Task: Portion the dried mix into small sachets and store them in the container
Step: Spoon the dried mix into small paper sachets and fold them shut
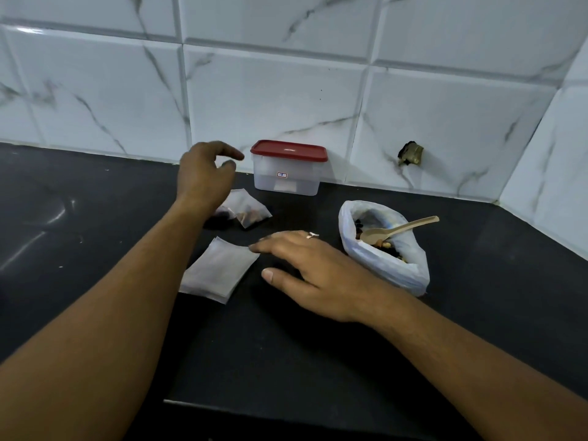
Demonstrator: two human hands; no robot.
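Filled sachets (246, 211) are left unstored beside the container (288, 173) (lid on); empty sachets (219, 272) are stacked nearby. Left hand (203, 175) and right hand (307, 267) are held open.

Kitchen counter in a tiled corner, domestic by the look of my feed.

I am looking down on a dark, polished countertop (95, 218) that runs back to glossy white wall tiles (270, 100) veined like marble. At 3 o'clock a second tiled wall (556, 170) meets them in a corner. At 12 o'clock a clear plastic food container (288, 173) with a red lid stands against the tiles. At 2 o'clock an open plastic bag of dried mix (381, 262) lies on the counter with a wooden spoon (401, 229) in it. At 1 o'clock one tile has a rough broken hole (410, 153).
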